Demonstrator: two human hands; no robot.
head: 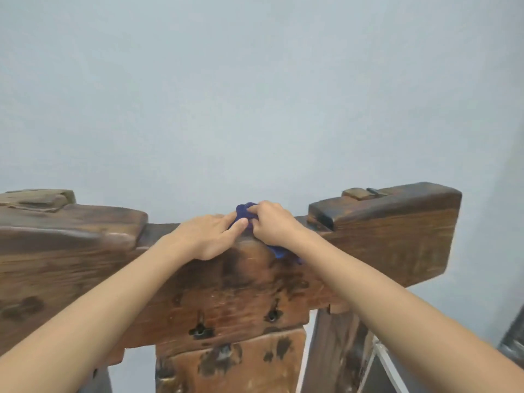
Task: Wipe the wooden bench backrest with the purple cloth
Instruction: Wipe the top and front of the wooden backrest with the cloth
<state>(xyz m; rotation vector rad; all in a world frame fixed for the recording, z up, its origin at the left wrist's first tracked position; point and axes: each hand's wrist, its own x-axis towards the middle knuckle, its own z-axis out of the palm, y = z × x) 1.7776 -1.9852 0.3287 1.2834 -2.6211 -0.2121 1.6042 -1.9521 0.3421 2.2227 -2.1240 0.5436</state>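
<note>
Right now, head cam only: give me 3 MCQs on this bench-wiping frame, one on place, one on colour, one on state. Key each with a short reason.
1. Where is the cloth?
A. On the top edge of the backrest, at its low middle section
B. On the floor
C. Hanging on the wall

2. What colour is the cloth?
A. Yellow
B. Purple-blue
C. White

3. What is the right hand doing?
A. Hanging free
B. Gripping the bunched cloth
C. Flat against the wall

Key: 1 A, the cloth sits on the backrest top between the raised ends. 2 B, its folds show deep purple-blue. 3 B, the fingers close over the cloth while the left hand touches it.
</note>
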